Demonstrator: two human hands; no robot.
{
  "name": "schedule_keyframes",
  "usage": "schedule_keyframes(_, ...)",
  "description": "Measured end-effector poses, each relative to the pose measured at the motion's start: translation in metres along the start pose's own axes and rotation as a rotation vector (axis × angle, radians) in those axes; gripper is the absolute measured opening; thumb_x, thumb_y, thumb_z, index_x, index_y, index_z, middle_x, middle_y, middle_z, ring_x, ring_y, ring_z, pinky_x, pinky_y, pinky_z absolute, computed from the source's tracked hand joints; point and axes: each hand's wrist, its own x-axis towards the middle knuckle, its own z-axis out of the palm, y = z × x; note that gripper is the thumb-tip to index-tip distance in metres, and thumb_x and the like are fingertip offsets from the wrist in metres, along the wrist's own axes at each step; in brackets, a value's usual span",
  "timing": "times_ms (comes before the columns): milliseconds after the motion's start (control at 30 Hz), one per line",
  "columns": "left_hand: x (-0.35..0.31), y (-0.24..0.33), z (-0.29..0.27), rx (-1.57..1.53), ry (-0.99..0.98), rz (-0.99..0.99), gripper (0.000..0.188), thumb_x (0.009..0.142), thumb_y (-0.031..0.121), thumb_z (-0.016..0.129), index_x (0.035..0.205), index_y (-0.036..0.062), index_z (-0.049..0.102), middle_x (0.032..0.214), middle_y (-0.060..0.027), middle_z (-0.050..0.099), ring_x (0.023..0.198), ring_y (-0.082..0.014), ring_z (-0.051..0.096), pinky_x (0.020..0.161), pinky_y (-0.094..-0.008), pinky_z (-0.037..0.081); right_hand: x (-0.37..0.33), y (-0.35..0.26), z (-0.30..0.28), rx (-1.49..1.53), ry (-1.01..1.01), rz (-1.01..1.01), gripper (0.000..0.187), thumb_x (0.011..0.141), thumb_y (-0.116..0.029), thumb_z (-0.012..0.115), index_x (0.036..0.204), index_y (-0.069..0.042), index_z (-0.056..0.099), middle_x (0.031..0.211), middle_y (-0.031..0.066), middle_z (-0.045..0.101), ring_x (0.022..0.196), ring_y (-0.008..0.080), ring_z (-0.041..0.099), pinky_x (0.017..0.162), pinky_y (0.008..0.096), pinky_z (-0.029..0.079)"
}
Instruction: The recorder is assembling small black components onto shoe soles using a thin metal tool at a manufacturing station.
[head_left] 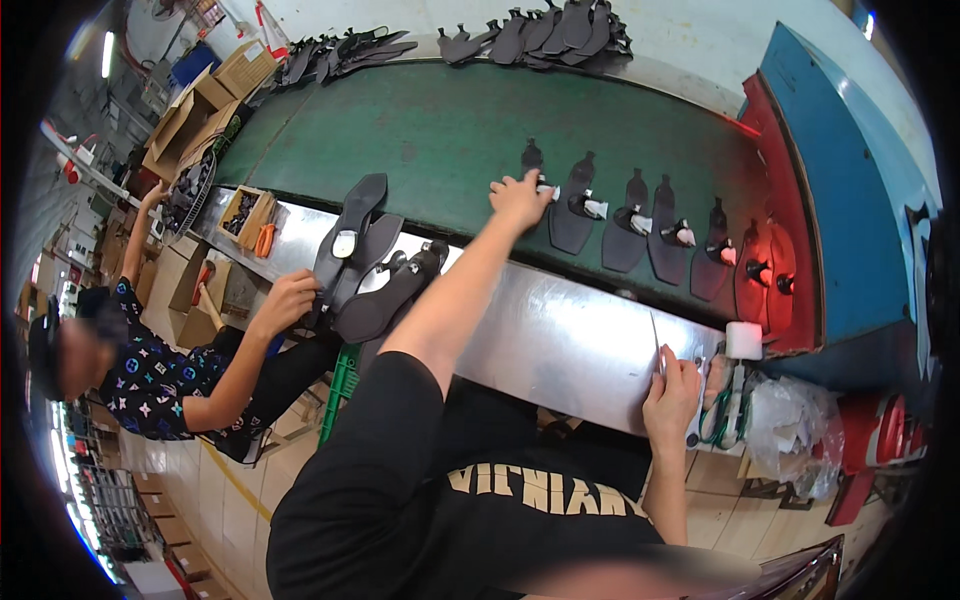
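Note:
My left hand (pixel 520 203) reaches over the green belt, its fingers bent down on a dark sandal sole (pixel 532 155). A small white piece shows at the fingertips, and the hand covers much of this sole. Beside it, a row of similar soles (pixel 572 228) runs rightward, several with a small pale or black piece standing near the middle. My right hand (pixel 672 395) is closed around a thin, pointed tool (pixel 658 338) above the metal ledge; its exact kind cannot be made out. Left of my left forearm, more dark soles (pixel 362 225) lie stacked on the ledge.
A co-worker's hand (pixel 290 300) is by the stacked soles. The belt (pixel 420 130) runs toward a blue and red machine (pixel 790 200) glowing red at right. A white block (pixel 743 340), a plastic bag (pixel 795 425) and a parts box (pixel 246 215) flank the metal ledge (pixel 560 335).

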Motion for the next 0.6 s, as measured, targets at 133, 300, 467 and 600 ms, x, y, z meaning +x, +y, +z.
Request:
schedule_keyframes(133, -0.003, 0.008, 0.025, -0.21, 0.366, 0.185, 0.023, 0.08, 0.014, 0.068, 0.103, 0.0175, 0.069, 0.109, -0.0122, 0.058, 0.102, -0.0323, 0.06, 0.087, -0.044, 0.049, 0.001, -0.012, -0.008, -0.008, 0.122, -0.092, 0.052, 0.08, 0.003, 0.063, 0.13, -0.007, 0.058, 0.12, 0.0198, 0.048, 0.104, 0.0347, 0.051, 0.091, 0.0405, 0.042)
schedule_keyframes(300, -0.018, 0.016, -0.058, -0.698, 0.574, 0.271, 0.023, 0.075, 0.006, 0.074, 0.097, 0.0109, 0.07, 0.1, -0.0106, 0.06, 0.082, -0.0261, 0.065, 0.073, -0.035, 0.053, 0.004, -0.028, -0.021, 0.219, 0.244, -0.175, 0.034, 0.084, 0.004, 0.061, 0.118, 0.0, 0.063, 0.117, 0.0158, 0.052, 0.106, 0.0273, 0.054, 0.087, 0.0351, 0.046)
schedule_keyframes(467, -0.133, 0.034, -0.139, -1.287, -0.266, 0.092, 0.025, 0.082, 0.007, 0.074, 0.105, -0.0013, 0.068, 0.095, -0.0034, 0.068, 0.084, -0.0081, 0.061, 0.075, -0.0248, 0.05, 0.013, -0.041, -0.007, 1.528, -0.241, 0.159, 0.019, 0.099, -0.018, 0.054, 0.111, -0.004, 0.052, 0.126, 0.0165, 0.056, 0.115, 0.0252, 0.056, 0.097, 0.0395, 0.045)
schedule_keyframes(600, -0.244, 0.013, -0.141, -1.441, -0.863, -0.001, 0.026, 0.083, 0.004, 0.073, 0.108, 0.0006, 0.068, 0.099, -0.0055, 0.069, 0.088, -0.0104, 0.065, 0.079, -0.0245, 0.051, 0.017, -0.079, 0.005, 1.989, -0.54, 0.211, 0.037, 0.093, -0.034, 0.062, 0.111, -0.003, 0.051, 0.135, 0.0228, 0.049, 0.12, 0.0277, 0.054, 0.107, 0.0467, 0.039)
